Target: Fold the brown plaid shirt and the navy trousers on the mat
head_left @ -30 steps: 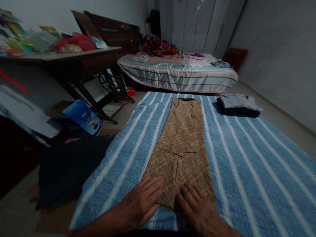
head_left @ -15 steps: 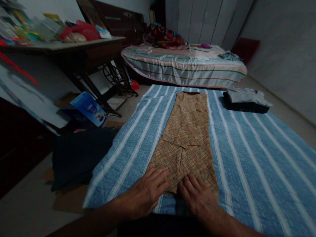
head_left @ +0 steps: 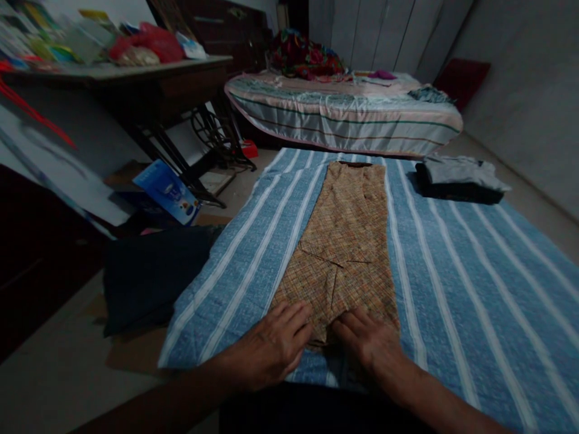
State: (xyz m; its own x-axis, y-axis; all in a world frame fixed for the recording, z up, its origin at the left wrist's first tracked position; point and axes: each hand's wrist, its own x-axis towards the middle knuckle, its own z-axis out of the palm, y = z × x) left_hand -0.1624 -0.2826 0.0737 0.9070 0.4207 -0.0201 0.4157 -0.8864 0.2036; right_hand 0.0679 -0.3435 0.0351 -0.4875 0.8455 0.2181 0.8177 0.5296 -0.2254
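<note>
Blue, white-striped cloth (head_left: 456,313), spread over centre and right of frame. On it, mid-frame: brown checked garment (head_left: 346,235), laid flat, long axis from lower centre to upper centre. Upper right, well apart: folded clothes (head_left: 462,175), grey over black. Lower centre, on garment's near end: left hand (head_left: 277,345), flat, unclenched, across left corner; right hand (head_left: 373,343), equally near, half-curled over right part of near edge, pinch or press not discernible; bulk of garment straight ahead of both.
</note>
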